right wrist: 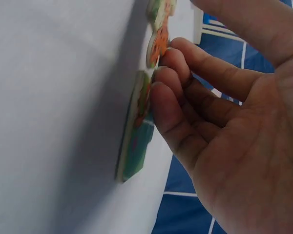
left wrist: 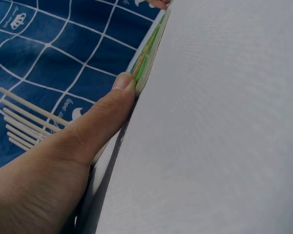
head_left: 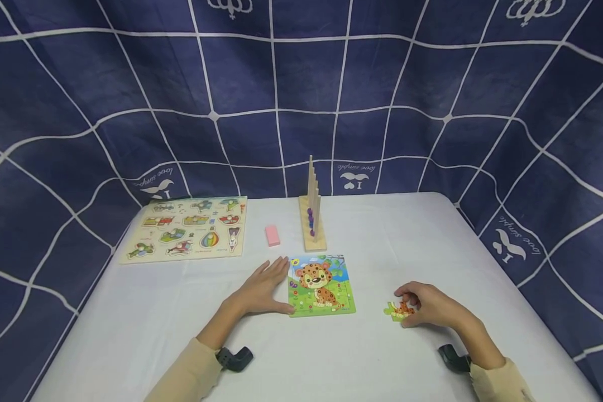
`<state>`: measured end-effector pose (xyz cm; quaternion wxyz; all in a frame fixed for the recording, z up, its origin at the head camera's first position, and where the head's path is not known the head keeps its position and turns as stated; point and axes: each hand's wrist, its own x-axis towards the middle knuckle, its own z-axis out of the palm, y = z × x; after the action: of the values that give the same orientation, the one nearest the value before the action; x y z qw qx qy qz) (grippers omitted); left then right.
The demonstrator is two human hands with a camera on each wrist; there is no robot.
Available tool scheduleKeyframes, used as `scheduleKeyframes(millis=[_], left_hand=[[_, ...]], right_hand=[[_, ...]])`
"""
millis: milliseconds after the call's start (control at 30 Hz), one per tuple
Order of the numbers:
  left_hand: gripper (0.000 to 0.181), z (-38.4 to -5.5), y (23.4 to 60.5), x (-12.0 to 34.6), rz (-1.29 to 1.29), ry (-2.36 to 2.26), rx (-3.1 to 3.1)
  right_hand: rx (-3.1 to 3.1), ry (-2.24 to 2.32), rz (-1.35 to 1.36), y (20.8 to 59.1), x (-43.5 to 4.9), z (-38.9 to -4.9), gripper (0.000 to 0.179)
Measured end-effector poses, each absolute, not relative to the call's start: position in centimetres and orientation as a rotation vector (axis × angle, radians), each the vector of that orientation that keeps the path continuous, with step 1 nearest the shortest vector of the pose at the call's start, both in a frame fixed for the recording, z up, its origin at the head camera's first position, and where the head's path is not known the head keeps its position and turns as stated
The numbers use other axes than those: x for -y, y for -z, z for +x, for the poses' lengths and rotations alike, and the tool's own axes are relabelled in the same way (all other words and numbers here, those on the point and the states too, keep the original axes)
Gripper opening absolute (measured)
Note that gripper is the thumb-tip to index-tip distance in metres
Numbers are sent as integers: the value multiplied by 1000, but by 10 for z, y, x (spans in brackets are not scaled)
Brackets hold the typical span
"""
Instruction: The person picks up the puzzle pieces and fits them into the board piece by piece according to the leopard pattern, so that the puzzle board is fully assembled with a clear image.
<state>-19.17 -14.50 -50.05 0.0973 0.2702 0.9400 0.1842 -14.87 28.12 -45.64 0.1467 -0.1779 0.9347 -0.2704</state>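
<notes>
A square jigsaw puzzle board (head_left: 321,285) with a spotted leopard cub on green lies flat in the middle of the table. My left hand (head_left: 263,287) rests against its left side, fingers extended and spread, thumb at the lower left corner. In the left wrist view the thumb (left wrist: 112,105) touches the board's edge. To the right of the board, my right hand (head_left: 429,306) pinches an orange-spotted puzzle piece (head_left: 404,309) between thumb and curled fingers, close over the table. Beneath those fingers in the right wrist view is a teal-green puzzle piece (right wrist: 139,144), partly covered by the fingertips.
Behind the board stands a wooden base with upright rods (head_left: 314,223) and several purple beads. A pink block (head_left: 272,235) lies left of it. A vehicle peg puzzle board (head_left: 186,230) lies at the back left. A dark blue grid curtain (head_left: 301,72) hangs behind the white table (head_left: 331,357).
</notes>
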Motion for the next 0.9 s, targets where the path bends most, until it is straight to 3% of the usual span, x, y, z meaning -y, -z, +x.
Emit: scheduleKeyframes(millis=[267,533,900], left_hand=[[125,-193,501,144,784,-537,-2777],[125,-192,501,144,783,-523,-2780],[125,-192,500,143,775,-520,-2778]], right_hand=[[-2709,801,-371,460,-289,-147,53],[-2713,844,-400,465,-294,-147,41],[-2749,869,-449,470,-298,-146,38]])
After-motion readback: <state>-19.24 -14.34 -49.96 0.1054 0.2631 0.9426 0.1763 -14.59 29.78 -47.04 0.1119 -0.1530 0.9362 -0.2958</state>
